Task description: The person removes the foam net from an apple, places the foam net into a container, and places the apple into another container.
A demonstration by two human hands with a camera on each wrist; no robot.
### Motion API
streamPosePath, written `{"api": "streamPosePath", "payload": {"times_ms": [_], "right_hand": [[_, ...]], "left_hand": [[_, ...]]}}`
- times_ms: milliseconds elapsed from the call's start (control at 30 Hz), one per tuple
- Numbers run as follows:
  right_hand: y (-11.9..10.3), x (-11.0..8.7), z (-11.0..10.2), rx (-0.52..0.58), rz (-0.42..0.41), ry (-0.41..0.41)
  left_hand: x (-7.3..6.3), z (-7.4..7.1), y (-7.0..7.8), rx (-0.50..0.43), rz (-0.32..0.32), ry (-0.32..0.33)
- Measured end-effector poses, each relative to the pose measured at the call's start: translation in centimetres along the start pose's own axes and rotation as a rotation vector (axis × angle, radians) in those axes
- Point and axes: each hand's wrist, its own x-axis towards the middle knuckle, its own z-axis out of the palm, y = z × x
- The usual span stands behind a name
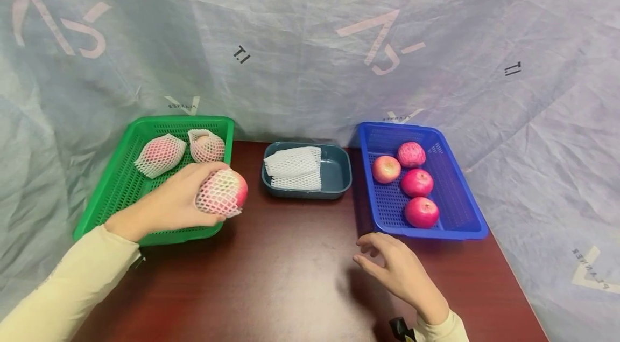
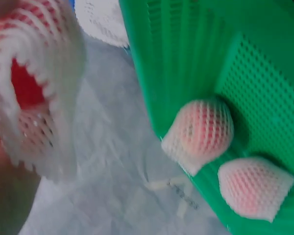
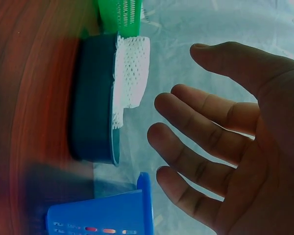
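My left hand grips an apple wrapped in a white foam net, above the right side of the green basket. In the left wrist view the net has an opening where red skin shows. Two more netted apples, one at the left and one at the right, lie inside that basket. My right hand hovers over the table near the blue basket's front edge, fingers loosely bent around nothing. Several bare apples sit in the blue basket.
Between the baskets stands a dark teal tray holding white foam nets. All three containers rest on a reddish-brown table. A grey printed sheet hangs right behind them.
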Motion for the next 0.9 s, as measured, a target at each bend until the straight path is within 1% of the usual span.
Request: {"api": "streamPosePath", "payload": {"times_ms": [100, 167, 300, 433, 533, 733, 900], "right_hand": [[-0.1, 0.2, -0.2, 0.044, -0.009, -0.007], [-0.2, 0.4, -0.3, 0.074, -0.023, -0.006], [-0.4, 0.8, -0.6, 0.073, -0.076, 0.026], [-0.6, 1.4, -1.0, 0.056, -0.144, 0.074], [-0.9, 2.0, -1.2, 0.078, -0.187, 0.091], [-1.8, 3.7, -1.2, 0.106, -0.233, 0.07], [-3.2, 5.3, -1.0, 0.131, -0.259, 0.04]], "left_hand": [[-0.4, 0.7, 1.2, -0.071, 0.028, 0.001], [-0.6, 1.2, 2.0, -0.1, 0.047, -0.002], [-0.7, 1.8, 3.1, -0.122, 0.076, -0.011], [-0.8, 2.2, 3.7, -0.132, 0.095, -0.014], [-0.7, 2.7, 4.1, -0.141, 0.11, -0.019], [-0.4, 3.8, 5.6, -0.179, 0.161, -0.051], [0.0, 4.7, 6.8, -0.182, 0.206, -0.054]]}}
